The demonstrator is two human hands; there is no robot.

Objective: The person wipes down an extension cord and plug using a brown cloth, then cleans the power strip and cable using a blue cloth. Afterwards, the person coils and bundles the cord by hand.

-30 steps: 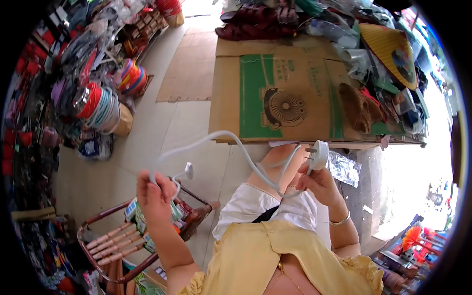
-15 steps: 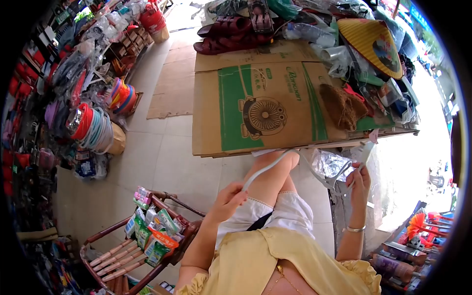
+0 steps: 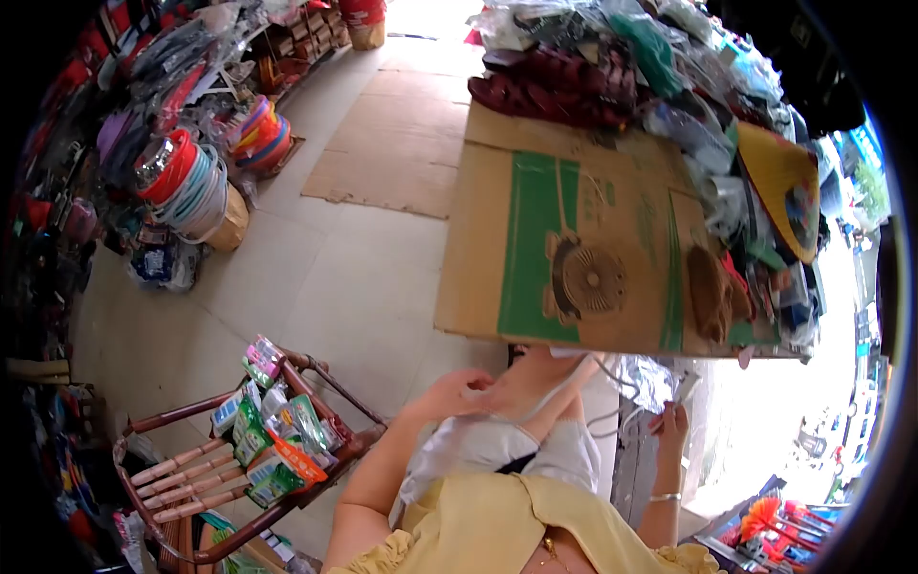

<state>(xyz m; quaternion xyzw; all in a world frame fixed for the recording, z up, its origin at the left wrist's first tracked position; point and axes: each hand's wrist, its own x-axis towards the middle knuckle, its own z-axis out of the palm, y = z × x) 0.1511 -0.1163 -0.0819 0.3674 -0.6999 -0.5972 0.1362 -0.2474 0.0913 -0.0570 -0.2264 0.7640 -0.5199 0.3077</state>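
My right hand point(image 3: 670, 427) is closed at the right, beside the table's front edge, with the pale plug point(image 3: 686, 386) at its fingertips. From there a grey cable point(image 3: 612, 417) loops left, and a pale stretch of it crosses over my thighs. My left hand point(image 3: 463, 392) is over my lap; its fingers are smeared by motion, so its hold on the cable cannot be made out. In front of my knees, a flattened cardboard box point(image 3: 478, 277) with a fan printed on it covers the table.
Packets point(image 3: 253, 430) lie on a bamboo chair point(image 3: 191, 411) at the lower left. Dark red sandals point(image 3: 555, 91) and a yellow conical hat point(image 3: 776, 182) sit on the table. Stacked goods and a red-topped bucket point(image 3: 172, 167) line the left side.
The view has shifted, so the box appears lower and farther right. My right hand with the plug is lower in view. My left hand has moved back toward my lap and is blurred.
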